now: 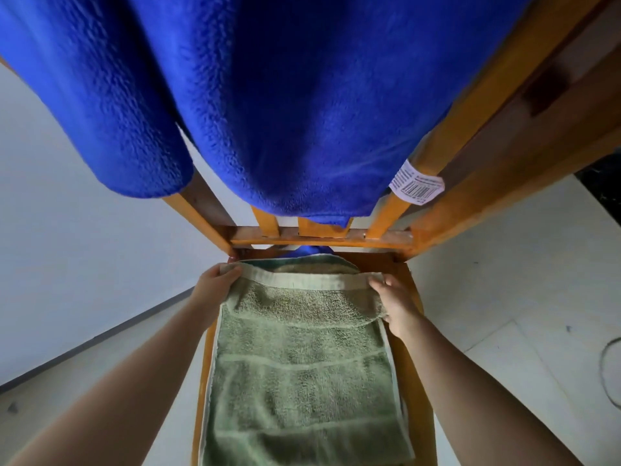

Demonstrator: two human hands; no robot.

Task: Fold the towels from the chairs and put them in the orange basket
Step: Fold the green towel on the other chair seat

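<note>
Fingers of left hand (215, 285) and right hand (395, 297) pinch the green towel's (302, 364) far edge — spread on the chair (411, 364)

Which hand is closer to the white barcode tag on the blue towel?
Right. The right hand pinches the green towel below the barcode tag; the left hand holds its opposite corner, farther left.
</note>
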